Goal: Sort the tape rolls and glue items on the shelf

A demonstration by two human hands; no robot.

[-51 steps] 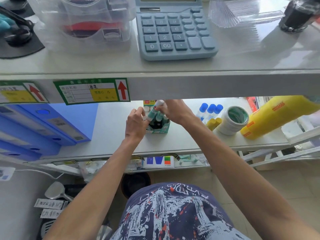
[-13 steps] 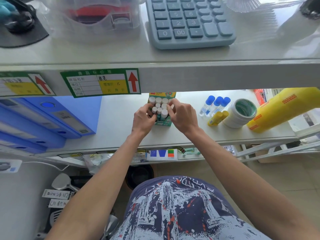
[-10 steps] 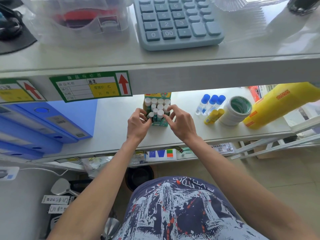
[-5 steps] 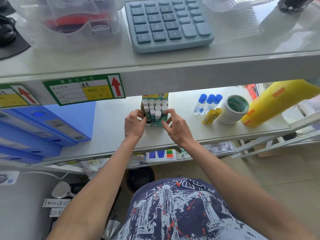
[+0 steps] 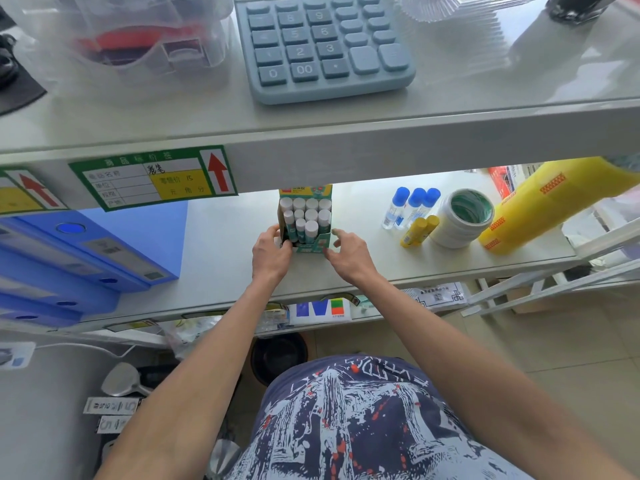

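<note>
Left hand [image 5: 270, 252] curls against glue box [image 5: 305, 226]; right hand [image 5: 348, 252] spread, fingertips at its corner. Risk: uneven push tips box, sticks [image 5: 306, 216] spill.

White-capped glue sticks [image 5: 304, 216] fill a green box [image 5: 310, 245], beside clear blue-capped bottles [image 5: 408, 206], two yellow sticks [image 5: 417, 230], a white tape roll [image 5: 462, 220] with green core, a yellow pack [image 5: 554, 202] with orange patches, blue folders [image 5: 86, 251], a grey-blue calculator [image 5: 322, 46]
</note>
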